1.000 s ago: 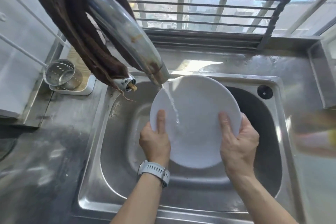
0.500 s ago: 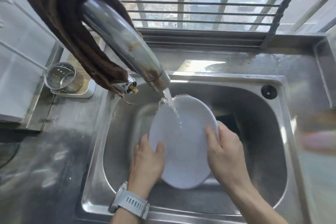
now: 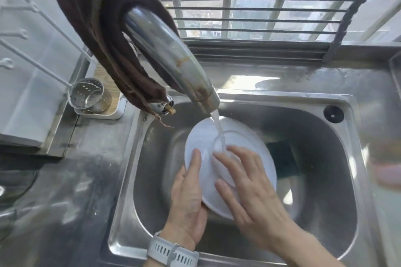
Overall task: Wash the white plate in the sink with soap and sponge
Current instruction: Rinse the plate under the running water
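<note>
The white plate (image 3: 200, 141) is tilted inside the steel sink (image 3: 338, 158), under water running from the tap (image 3: 173, 58). My left hand (image 3: 187, 199) grips its left lower rim, thumb on the face. Fingers spread, my right hand (image 3: 249, 184) lies flat on the plate's face, and the stream lands at the fingertips. A dark sponge (image 3: 282, 158) lies on the sink floor behind the plate, partly hidden.
A brown cloth (image 3: 104, 34) hangs over the tap. A perforated steel cup (image 3: 89, 95) stands on a white tray at the left, beside a white rack. The barred window is behind the sink. A blurred object sits at the right edge.
The plate has tilted and turned further under the stream. My right hand left the rim and now lies flat on the plate's face. My left hand stays on the rim.
</note>
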